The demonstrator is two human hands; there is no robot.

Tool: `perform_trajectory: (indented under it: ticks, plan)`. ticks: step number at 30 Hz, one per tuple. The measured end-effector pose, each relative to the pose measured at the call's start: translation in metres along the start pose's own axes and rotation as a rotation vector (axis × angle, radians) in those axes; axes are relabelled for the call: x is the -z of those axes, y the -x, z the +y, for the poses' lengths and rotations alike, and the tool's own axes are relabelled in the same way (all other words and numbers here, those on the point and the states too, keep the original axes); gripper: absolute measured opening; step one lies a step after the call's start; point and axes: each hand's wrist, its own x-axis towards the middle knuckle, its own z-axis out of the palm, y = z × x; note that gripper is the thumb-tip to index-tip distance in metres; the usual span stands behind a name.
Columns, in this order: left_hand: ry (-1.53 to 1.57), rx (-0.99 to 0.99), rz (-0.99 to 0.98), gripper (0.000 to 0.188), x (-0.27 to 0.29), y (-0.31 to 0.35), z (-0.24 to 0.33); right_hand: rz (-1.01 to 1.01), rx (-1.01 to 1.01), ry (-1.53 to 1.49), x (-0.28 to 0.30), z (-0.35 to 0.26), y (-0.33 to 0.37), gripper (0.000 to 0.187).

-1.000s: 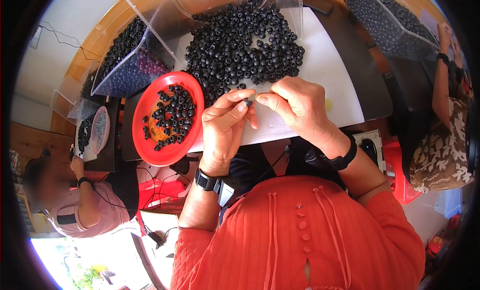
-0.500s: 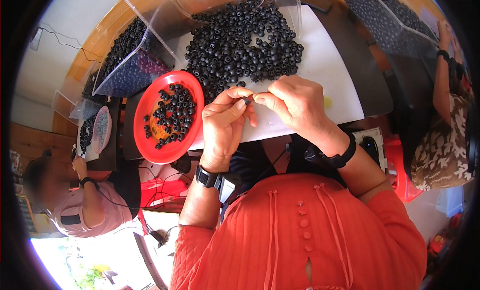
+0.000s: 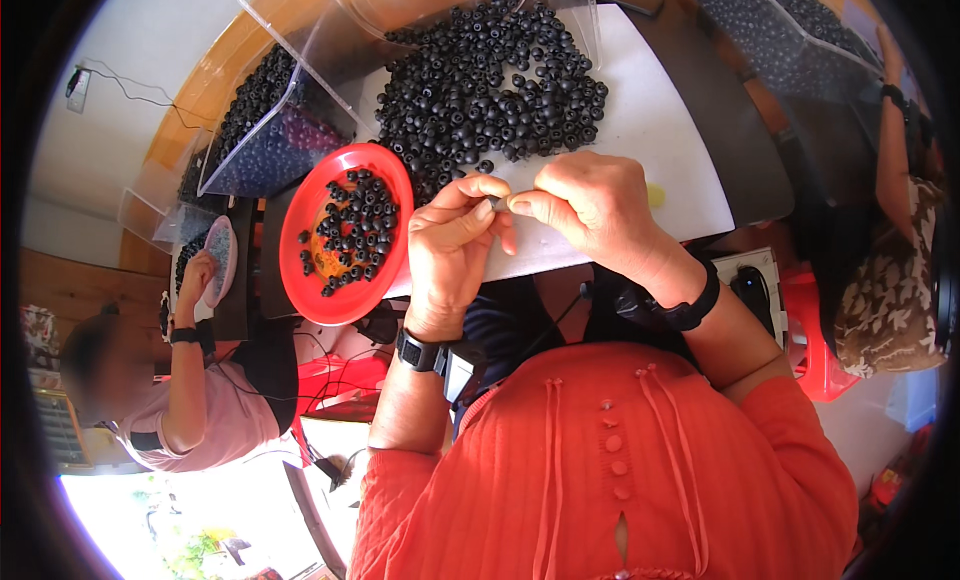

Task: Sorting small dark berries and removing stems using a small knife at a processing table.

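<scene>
Presently, the left hand [image 3: 450,242] pinches a small dark piece [image 3: 499,206] above the white surface's [image 3: 662,130] near edge, the right hand [image 3: 600,212], closed narrowly, apparently working its side; the next move likely calls for steady, aligned fingertips.

This looks like a small handwork workshop: black ring-shaped pieces [image 3: 470,105] lie heaped toward the far edge of the bench [image 3: 745,165], with a red plate [image 3: 291,235] of more at its left edge. A clear bin [image 3: 250,162] of them stands near the far left corner, another beyond the right edge. 2 other people, 1 in a pink top [image 3: 228,410] and 1 in camouflage clothing [image 3: 888,330], flank the bench.
</scene>
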Motion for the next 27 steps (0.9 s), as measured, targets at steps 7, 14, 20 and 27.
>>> perform_trajectory:
  ticks: [7,14,20,27]
  plan:
    - [-0.507,-0.255,0.221,0.023,-0.023,0.020,0.048,0.174,-0.067,-0.144,0.009,-0.003,-0.004,0.032]
    - [-1.557,-0.469,0.383,0.022,0.019,0.022,0.076,0.276,-0.092,-0.207,0.011,-0.004,-0.006,0.025]
    - [-1.585,-0.540,0.122,0.019,-0.013,-0.012,0.036,0.305,-0.146,-0.224,0.011,-0.003,-0.007,0.024]
    - [-1.973,-0.611,0.014,0.017,-0.010,-0.043,0.017,0.324,-0.141,-0.217,0.011,-0.004,-0.007,0.024]
